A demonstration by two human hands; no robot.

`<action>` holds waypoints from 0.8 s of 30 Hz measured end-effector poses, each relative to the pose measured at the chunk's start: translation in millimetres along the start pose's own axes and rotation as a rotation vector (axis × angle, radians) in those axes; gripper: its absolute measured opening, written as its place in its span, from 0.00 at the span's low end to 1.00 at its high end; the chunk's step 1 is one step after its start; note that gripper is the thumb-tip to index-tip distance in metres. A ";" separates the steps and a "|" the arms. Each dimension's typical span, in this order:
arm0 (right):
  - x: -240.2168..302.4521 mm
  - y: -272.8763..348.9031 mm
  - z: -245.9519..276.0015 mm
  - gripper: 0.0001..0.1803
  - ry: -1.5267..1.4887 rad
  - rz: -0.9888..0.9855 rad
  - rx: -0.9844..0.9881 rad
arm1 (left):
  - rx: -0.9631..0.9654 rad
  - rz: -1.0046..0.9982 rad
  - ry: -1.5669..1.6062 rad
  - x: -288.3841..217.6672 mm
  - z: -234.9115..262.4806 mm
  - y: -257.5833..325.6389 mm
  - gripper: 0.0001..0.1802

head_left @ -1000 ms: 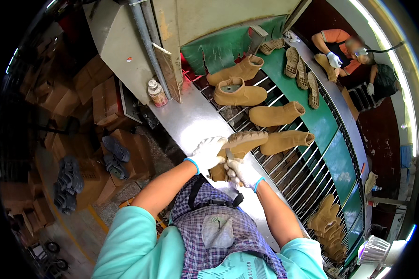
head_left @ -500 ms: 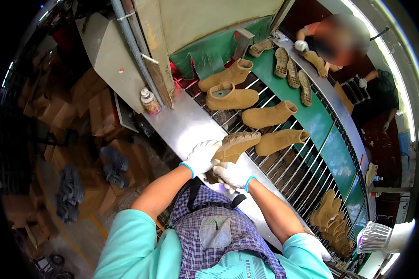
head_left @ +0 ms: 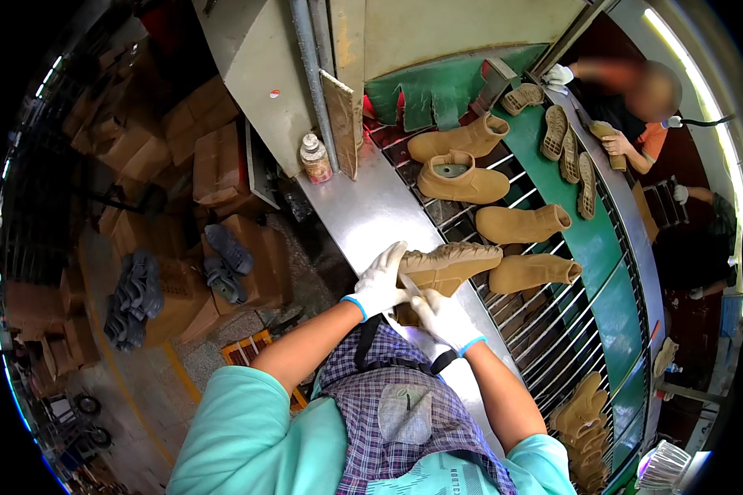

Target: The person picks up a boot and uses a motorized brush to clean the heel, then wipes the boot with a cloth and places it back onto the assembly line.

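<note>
In front of me a tan boot point(head_left: 446, 266) lies tilted with its sole edge upward, over the metal ledge. My left hand point(head_left: 380, 282), in a white glove with a blue cuff, is closed on the boot's left end. My right hand point(head_left: 446, 318), gloved the same way, grips a thin, pale, flat tool point(head_left: 409, 285) whose tip is by the boot's side; its exact kind is unclear. Several more tan boots point(head_left: 522, 224) stand or lie on the metal rods just beyond, the nearest close to the held boot's right end.
A bottle point(head_left: 315, 159) stands on the ledge point(head_left: 351, 210) by a pipe. Loose soles point(head_left: 587, 186) lie on the green belt point(head_left: 582, 256). More boots point(head_left: 582, 412) sit lower right. Cartons point(head_left: 223, 165) and grey shoes point(head_left: 132, 301) are at left. A co-worker's hand point(head_left: 615, 142) holds a boot across the line.
My view has shifted, so the scene sits farther right. The held boot now lies more level, its sole edge up. The pale tool in my right hand has come into sight.
</note>
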State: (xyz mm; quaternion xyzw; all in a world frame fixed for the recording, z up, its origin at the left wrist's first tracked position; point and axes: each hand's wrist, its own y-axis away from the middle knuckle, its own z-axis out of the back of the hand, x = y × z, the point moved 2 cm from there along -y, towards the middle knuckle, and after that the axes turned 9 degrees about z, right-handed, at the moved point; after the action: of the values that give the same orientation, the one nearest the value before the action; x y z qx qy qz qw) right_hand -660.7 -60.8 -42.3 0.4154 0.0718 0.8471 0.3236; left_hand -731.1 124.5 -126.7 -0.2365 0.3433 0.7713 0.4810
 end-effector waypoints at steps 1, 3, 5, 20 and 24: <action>2.0 -10.5 -2.7 0.30 -0.008 -0.088 0.049 | -0.009 -0.027 -0.010 4.3 -6.2 -3.1 0.60; -17.6 -25.2 -3.8 0.29 -0.024 -0.079 0.061 | 0.008 -0.031 0.010 -3.5 0.0 -4.1 0.55; -33.9 -24.6 -5.8 0.33 -0.088 -0.097 0.114 | 0.023 -0.023 -0.007 -12.8 6.2 -1.5 0.51; -49.5 59.9 24.4 0.16 -0.860 -0.414 -0.243 | 0.214 -0.269 -0.370 -35.6 56.1 -72.5 0.55; -51.0 59.3 19.5 0.13 -0.970 -0.370 -0.296 | 0.157 -0.432 -0.383 -97.0 30.5 -72.2 0.55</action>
State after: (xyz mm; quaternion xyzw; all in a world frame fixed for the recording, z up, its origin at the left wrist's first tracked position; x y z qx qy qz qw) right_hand -652.3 -140.9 -40.2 0.6892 -0.1341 0.4878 0.5186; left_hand -625.6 113.2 -61.1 -0.1163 0.2465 0.6527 0.7069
